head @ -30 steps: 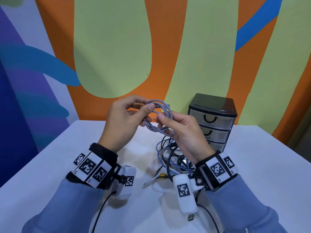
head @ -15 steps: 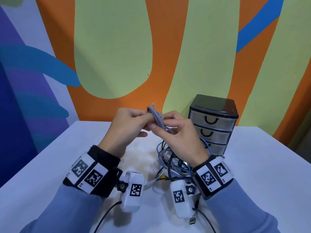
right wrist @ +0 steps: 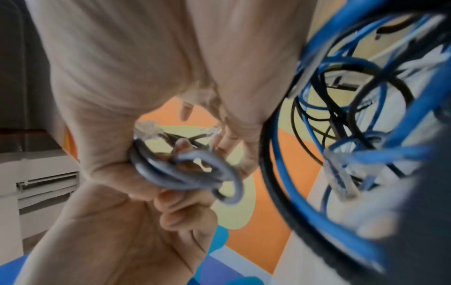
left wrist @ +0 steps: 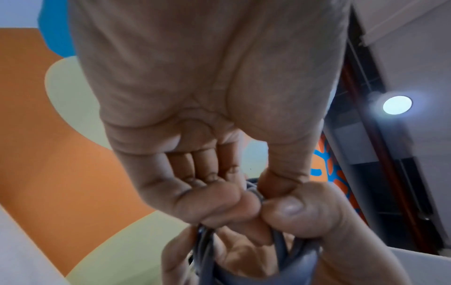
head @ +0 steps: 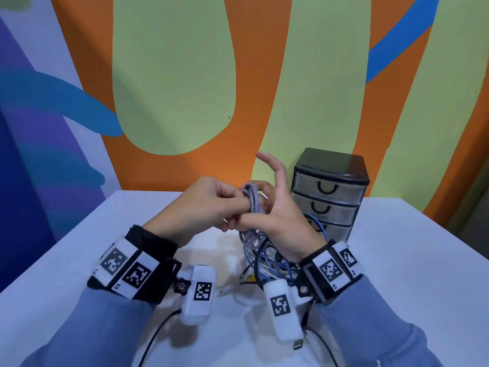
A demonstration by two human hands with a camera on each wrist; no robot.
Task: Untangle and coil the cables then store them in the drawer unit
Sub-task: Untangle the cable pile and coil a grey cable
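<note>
A grey network cable (head: 250, 201), wound into a small coil, is held above the table between both hands. My left hand (head: 235, 207) pinches the coil's top between thumb and curled fingers (left wrist: 219, 200). My right hand (head: 274, 207) clamps the coil with its thumb (left wrist: 292, 208) against the fingers behind, its index finger (head: 268, 162) raised straight. In the right wrist view the grey coil (right wrist: 185, 169) shows two clear plugs (right wrist: 146, 129). A tangle of blue, black and white cables (head: 270, 263) lies under my right wrist. The drawer unit (head: 330, 192) stands behind, all drawers closed.
The white table (head: 397, 260) meets the painted wall right behind the drawer unit. Wrist cameras (head: 199, 295) hang under both forearms, with their black leads and a USB plug (head: 298, 345) on the table near me.
The coil has turned from face-on to edge-on and been squeezed flat between the hands. My right index finger has lifted off it and points up.
</note>
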